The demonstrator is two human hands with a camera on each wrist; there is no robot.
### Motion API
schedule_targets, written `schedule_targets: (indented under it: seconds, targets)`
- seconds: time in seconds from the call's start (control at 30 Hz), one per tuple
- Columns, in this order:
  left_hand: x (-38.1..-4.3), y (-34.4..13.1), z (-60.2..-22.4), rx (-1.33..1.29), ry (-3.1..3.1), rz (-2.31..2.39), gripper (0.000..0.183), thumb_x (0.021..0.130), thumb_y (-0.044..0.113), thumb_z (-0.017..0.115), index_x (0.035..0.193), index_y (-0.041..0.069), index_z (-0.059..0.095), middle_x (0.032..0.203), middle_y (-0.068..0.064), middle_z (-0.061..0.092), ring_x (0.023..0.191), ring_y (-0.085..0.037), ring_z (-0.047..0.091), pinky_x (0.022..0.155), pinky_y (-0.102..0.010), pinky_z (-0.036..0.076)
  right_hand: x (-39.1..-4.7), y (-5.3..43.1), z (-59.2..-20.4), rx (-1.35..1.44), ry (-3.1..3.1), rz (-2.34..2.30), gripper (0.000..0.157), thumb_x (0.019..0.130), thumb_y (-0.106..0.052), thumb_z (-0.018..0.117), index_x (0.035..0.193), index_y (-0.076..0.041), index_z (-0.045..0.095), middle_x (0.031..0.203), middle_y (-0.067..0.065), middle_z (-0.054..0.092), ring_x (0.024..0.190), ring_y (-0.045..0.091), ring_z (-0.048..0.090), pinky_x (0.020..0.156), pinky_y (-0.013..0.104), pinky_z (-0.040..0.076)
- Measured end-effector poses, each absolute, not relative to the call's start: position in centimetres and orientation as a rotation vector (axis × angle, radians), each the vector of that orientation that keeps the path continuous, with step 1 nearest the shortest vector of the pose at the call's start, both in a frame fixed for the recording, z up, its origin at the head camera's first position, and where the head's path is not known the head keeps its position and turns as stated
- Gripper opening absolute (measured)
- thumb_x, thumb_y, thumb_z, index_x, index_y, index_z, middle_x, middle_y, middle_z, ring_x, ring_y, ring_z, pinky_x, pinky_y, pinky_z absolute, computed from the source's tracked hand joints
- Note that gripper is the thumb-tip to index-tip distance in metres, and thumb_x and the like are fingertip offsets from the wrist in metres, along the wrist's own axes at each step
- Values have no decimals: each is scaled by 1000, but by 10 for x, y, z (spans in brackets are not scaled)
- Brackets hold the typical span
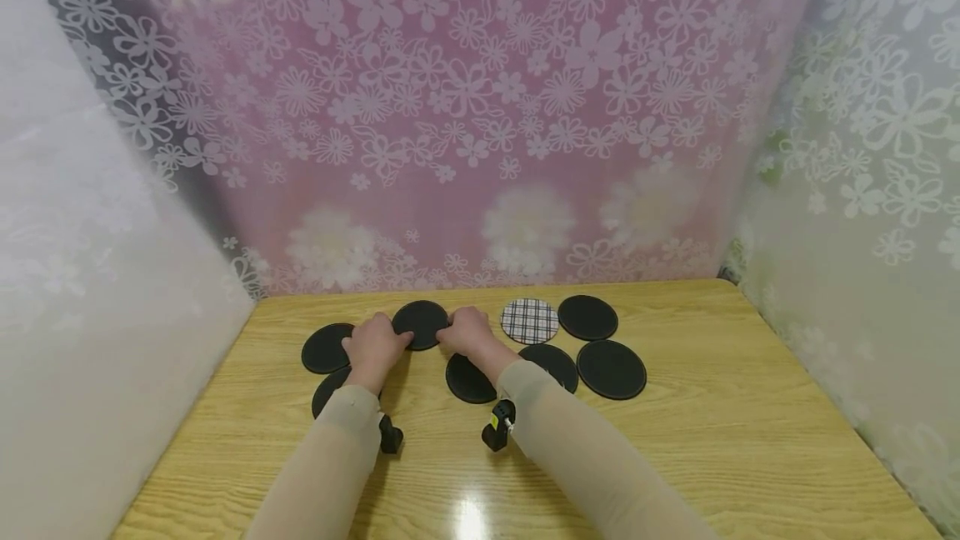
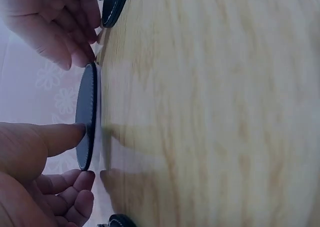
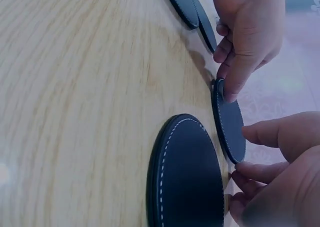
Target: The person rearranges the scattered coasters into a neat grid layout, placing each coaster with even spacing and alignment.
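A round black coaster [image 1: 420,326] with pale edge stitching lies between my two hands at the back of the table. My left hand [image 1: 377,346] pinches its left side, the thumb pressed on the top face and the other fingers curled at the rim. On the opposite side my right hand [image 1: 471,332] holds the edge between thumb and fingers. The left wrist view has the coaster [image 2: 86,107] nearly edge-on, close over the wood. In the right wrist view a second black coaster [image 3: 190,177] lies flat nearer the camera; the right forearm partly covers it in the head view.
At the left are two black coasters, one [image 1: 324,350] beside the left hand and another [image 1: 327,392] partly under that wrist. A plaid coaster [image 1: 529,321] and several black coasters [image 1: 611,369] lie right of the right hand. Patterned curtains [image 1: 480,107] enclose the wooden table [image 1: 750,423].
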State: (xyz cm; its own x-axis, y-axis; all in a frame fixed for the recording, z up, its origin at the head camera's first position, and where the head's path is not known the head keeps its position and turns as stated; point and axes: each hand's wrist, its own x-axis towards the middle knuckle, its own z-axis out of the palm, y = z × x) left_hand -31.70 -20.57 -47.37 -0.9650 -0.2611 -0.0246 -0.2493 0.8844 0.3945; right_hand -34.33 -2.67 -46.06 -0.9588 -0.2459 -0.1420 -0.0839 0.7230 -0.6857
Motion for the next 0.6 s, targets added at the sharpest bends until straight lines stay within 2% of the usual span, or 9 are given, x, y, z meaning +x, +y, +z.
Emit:
schedule_targets:
  seconds: [0.13, 0.33, 0.6]
  targets:
    - [-315, -204, -473, 406, -2965, -655, 51, 104, 41, 79, 127, -4, 69, 114, -22, 75, 106, -46, 68, 99, -65, 42, -342, -26, -459, -175, 2679, -1135, 33, 109, -23, 72, 134, -1, 76, 136, 18, 70, 140, 44, 50, 110, 56, 49]
    - [-310, -199, -470, 364, -2877, -708, 55, 104, 42, 79, 136, -2, 69, 124, -21, 76, 110, -44, 71, 99, -64, 42, -339, -23, -458, -121, 2714, -1251, 35, 110, -20, 71, 140, -2, 72, 133, 15, 72, 139, 43, 51, 114, 57, 46]
    - [-306, -190, -464, 360, -2829, -776, 53, 104, 40, 79, 135, -1, 69, 127, -19, 77, 114, -41, 71, 102, -65, 41, -339, -13, -455, -156, 2808, -1262, 39, 110, -22, 72, 142, -2, 71, 127, 13, 78, 127, 37, 64, 117, 53, 40]
